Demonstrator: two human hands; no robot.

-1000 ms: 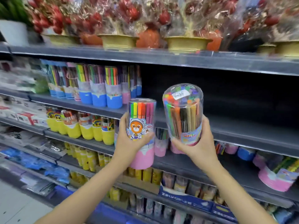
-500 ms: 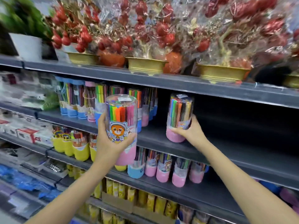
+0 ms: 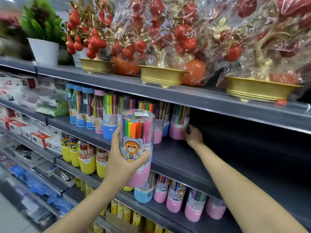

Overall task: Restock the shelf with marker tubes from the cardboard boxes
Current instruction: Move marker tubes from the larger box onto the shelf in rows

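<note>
My left hand (image 3: pixel 122 163) grips a clear marker tube (image 3: pixel 137 140) with a pink base and a bear label, upright in front of the grey shelf (image 3: pixel 178 158). Deep on that shelf stands a second pink-based marker tube (image 3: pixel 178 125), at the right end of a row of stocked marker tubes (image 3: pixel 104 113). My right hand (image 3: pixel 193 137) reaches in and holds this tube's lower right side, fingers curled against it. No cardboard box shows in the head view.
To the right of the placed tube the shelf is dark and bare. Wrapped red-and-gold ornament plants in gold bowls (image 3: pixel 161 75) fill the shelf above. Below are yellow-based tubes (image 3: pixel 87 163) and pink-based tubes (image 3: pixel 175 199). Stationery packs (image 3: pixel 42 138) lie at left.
My right hand has pushed its tube deeper onto the shelf, up against the row. My left hand still holds its tube, now closer to the shelf front.
</note>
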